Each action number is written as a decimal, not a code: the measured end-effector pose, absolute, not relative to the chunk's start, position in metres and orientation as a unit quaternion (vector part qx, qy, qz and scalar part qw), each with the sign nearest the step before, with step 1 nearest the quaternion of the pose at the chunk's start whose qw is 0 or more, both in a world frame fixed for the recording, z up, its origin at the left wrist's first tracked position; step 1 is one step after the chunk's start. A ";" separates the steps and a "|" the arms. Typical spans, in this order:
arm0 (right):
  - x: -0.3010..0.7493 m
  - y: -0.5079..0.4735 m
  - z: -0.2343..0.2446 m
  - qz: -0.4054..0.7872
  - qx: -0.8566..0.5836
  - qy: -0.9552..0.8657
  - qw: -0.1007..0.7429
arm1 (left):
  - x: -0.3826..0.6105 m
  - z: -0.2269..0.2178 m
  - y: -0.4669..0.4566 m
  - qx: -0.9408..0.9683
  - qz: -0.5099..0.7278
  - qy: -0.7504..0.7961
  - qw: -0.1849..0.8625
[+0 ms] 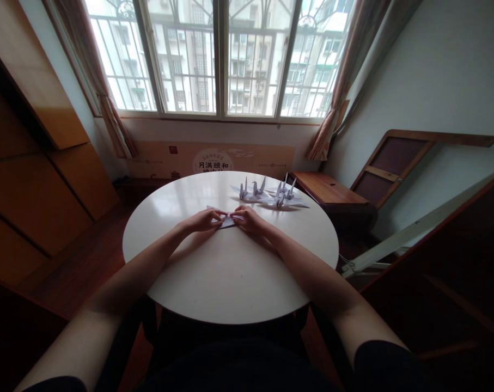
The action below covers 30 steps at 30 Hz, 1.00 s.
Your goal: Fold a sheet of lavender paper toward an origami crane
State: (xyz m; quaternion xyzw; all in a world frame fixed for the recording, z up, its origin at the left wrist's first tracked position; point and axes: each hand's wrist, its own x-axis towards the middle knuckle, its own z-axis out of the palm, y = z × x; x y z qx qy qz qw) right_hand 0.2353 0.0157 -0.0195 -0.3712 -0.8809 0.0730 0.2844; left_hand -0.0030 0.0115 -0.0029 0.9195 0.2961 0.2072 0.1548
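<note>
A small piece of pale folded paper [227, 220] lies flat on the round white table [230, 272], a little beyond its middle. My left hand [202, 220] presses on the paper's left side, fingertips pinched at a fold. My right hand [249, 218] holds the right side the same way, fingers curled onto the sheet. Both hands meet over the paper and hide most of it.
Two finished paper cranes [252, 191] [285, 196] stand at the table's far right. A low wooden bench [326, 189] sits behind the table by the right wall. Wooden cabinets [34, 179] fill the left side, and a barred window [220, 57] faces me.
</note>
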 end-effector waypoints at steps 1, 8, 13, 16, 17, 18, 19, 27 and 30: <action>0.236 0.015 -0.017 0.065 -0.375 -0.880 0.285 | -0.004 -0.001 0.010 0.913 0.200 0.326 0.139; 0.236 0.003 -0.004 0.019 -0.401 -0.872 0.281 | -0.010 0.006 0.004 0.870 0.175 0.460 0.035; 0.223 -0.012 -0.005 0.004 -0.363 -0.904 0.226 | -0.009 0.007 0.002 0.887 0.154 0.434 0.005; 0.215 -0.019 -0.002 0.027 -0.372 -0.913 0.167 | -0.008 0.006 0.003 0.900 0.141 0.412 -0.005; 0.214 -0.020 0.000 0.031 -0.383 -0.910 0.158 | -0.009 0.006 0.003 0.902 0.139 0.408 -0.007; 0.214 -0.021 0.002 0.032 -0.395 -0.905 0.153 | -0.009 0.005 0.004 0.903 0.138 0.406 -0.007; 0.216 -0.021 0.004 0.032 -0.407 -0.900 0.154 | -0.009 0.005 0.004 0.903 0.138 0.406 -0.006; 0.241 -0.003 0.017 0.072 -0.516 -0.845 0.125 | -0.009 0.005 0.004 0.900 0.152 0.409 0.014; 0.249 0.002 0.019 0.065 -0.558 -0.817 0.129 | -0.009 0.003 0.005 0.899 0.153 0.410 0.019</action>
